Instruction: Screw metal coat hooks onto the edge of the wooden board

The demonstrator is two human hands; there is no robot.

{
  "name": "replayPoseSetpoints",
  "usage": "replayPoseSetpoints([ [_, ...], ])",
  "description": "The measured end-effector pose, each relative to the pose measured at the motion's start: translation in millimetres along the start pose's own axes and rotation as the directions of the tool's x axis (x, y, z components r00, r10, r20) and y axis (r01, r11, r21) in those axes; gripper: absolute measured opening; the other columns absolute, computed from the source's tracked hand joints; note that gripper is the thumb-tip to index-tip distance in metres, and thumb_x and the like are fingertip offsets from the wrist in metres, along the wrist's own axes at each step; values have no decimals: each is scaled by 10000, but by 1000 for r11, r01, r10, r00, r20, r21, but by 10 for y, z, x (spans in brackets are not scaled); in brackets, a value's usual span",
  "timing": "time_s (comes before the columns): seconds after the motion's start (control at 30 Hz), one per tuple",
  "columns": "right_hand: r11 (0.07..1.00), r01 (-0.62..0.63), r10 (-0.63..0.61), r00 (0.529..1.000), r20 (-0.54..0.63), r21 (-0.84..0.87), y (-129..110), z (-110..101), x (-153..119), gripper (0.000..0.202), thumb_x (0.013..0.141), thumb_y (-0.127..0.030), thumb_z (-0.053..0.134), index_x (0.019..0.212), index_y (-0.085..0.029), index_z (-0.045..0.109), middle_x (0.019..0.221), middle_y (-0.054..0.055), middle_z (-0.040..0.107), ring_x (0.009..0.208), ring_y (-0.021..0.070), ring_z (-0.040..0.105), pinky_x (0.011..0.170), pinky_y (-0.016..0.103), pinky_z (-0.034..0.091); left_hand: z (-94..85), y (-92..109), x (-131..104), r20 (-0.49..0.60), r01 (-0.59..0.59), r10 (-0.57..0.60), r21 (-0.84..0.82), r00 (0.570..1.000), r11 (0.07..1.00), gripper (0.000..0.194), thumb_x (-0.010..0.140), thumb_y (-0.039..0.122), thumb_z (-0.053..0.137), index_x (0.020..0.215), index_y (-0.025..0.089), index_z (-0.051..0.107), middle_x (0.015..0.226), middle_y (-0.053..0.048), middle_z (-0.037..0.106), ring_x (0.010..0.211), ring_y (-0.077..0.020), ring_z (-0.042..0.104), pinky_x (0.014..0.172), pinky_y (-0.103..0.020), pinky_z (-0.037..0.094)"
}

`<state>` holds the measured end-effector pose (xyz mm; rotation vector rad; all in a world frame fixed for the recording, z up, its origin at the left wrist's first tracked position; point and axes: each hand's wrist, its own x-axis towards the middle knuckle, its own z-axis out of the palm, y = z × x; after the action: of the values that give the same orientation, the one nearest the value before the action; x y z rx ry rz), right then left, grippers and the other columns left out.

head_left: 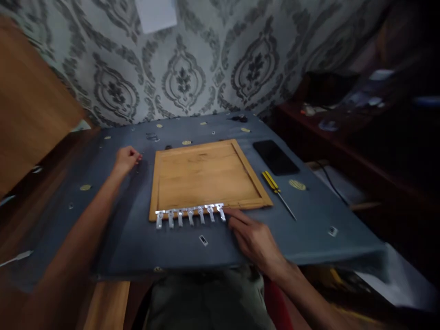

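Note:
A wooden framed panel (202, 174) lies flat on the cloth-covered table. Along its near edge rests a silvery metal strip with several hanging tabs, like a hook rail (190, 214). My right hand (256, 238) is at the strip's right end, index finger stretched toward the last tab and the fingertip at or against it. Left of the panel, my left hand (126, 160) is low over the table with its fingers curled and tips together; whatever they pinch is too small to make out. A screwdriver (275, 187) with a yellow handle lies right of the panel.
A black phone (277, 157) lies beyond the screwdriver. A small dark object (239, 118) sits near the table's back edge. The blue-grey tablecloth (302, 233) has scattered printed patches. A patterned wall stands behind, a wooden surface (30, 105) at left, a cluttered dark ledge at right.

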<state>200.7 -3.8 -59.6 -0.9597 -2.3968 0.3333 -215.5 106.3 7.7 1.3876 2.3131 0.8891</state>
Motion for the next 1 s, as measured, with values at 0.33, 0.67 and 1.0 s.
replayPoseSetpoints([
  [0.33, 999, -36, 36, 999, 15, -8, -46, -4, 4, 291, 892, 9, 473, 886, -196, 679, 1299, 89, 754, 1007, 186, 791, 762, 251, 621, 324, 599, -851, 358, -93, 297, -488, 886, 868, 289, 587, 326, 843, 782, 184, 683, 751, -21, 719, 669, -153, 663, 620, -260, 541],
  [0.67, 999, -37, 40, 997, 65, -36, -76, -32, 12, 284, 870, 23, 530, 930, -191, 706, 1400, 62, 701, 937, 175, 791, 738, 247, 604, 792, 1019, -1236, 590, -373, 477, -298, 652, 879, 140, 768, 222, 662, 848, 188, 772, 816, -26, 781, 737, -162, 687, 662, -262, 496],
  [1.0, 999, -31, 33, 997, 75, -33, -84, -45, 23, 277, 888, 19, 521, 938, -181, 705, 1401, 70, 699, 944, 174, 780, 701, 246, 577, 859, 1145, -1217, 566, -635, 580, -125, 585, 763, 182, 877, 242, 570, 849, 184, 741, 773, -11, 741, 699, -159, 617, 664, -290, 411],
])
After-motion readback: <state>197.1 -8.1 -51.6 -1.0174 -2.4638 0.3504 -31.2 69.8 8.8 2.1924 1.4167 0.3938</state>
